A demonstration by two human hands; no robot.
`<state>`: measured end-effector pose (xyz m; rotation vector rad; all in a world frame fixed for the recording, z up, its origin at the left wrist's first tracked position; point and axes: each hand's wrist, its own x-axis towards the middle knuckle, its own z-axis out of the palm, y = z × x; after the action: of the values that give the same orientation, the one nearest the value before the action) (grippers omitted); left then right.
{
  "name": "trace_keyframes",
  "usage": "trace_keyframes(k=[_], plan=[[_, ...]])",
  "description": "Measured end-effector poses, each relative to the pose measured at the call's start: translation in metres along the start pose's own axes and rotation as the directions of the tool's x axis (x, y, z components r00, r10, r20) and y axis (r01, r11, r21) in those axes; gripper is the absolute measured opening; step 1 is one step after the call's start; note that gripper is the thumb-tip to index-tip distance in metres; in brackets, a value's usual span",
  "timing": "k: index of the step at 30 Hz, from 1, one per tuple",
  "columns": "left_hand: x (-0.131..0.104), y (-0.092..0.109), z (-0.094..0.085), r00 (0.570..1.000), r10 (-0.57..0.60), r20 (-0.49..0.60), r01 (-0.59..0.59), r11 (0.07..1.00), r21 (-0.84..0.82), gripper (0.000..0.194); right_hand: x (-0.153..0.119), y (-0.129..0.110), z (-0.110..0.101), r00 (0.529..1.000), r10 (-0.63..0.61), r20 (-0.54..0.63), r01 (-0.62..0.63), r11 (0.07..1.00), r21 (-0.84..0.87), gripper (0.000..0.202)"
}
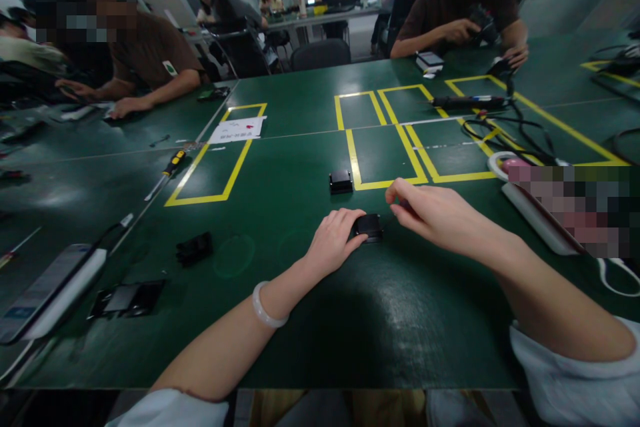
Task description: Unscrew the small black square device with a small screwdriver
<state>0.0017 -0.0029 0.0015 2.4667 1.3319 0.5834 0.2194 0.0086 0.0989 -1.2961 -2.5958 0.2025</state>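
Note:
My left hand [336,239] rests on the green table with its thumb and fingers closed around the left part of a small black plastic piece [370,228]. Just to the right, my right hand [425,207] hovers over the table, apart from that piece. Its fingers are curled in towards the thumb; whatever they may hold is too small or hidden to make out. A second black piece [341,181], shaped like a small block, stands farther back on the table. More black parts lie to the left: a dark clip-like part [194,249] and a flat piece [127,299].
Yellow tape [225,199] marks rectangles on the table. A screwdriver [175,163], a paper label [237,129] and a phone [47,287] lie left. A black electric screwdriver [469,102] with cables and a pouch-like case [543,220] lie right. Co-workers sit across.

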Motion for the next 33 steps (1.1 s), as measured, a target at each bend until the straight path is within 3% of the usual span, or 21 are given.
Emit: trace_keyframes(k=[12,28,33], plan=[[-0.0002,-0.0005,-0.0002,1.0,-0.004,0.006,0.004,1.0,0.0,0.037,-0.0005,-0.0002,0.0001,0.999,0.023,0.034,-0.02,0.996,-0.089,0.021],[-0.0002,-0.0007,-0.0001,1.0,-0.001,0.005,0.001,1.0,-0.01,0.037,0.0016,-0.0024,0.0032,0.998,0.054,-0.028,-0.057,0.991,-0.121,0.02],[0.0002,0.0,-0.0005,1.0,-0.002,0.011,0.002,1.0,-0.005,0.037,0.001,-0.0026,0.004,0.999,0.044,-0.01,-0.044,0.998,-0.054,0.02]])
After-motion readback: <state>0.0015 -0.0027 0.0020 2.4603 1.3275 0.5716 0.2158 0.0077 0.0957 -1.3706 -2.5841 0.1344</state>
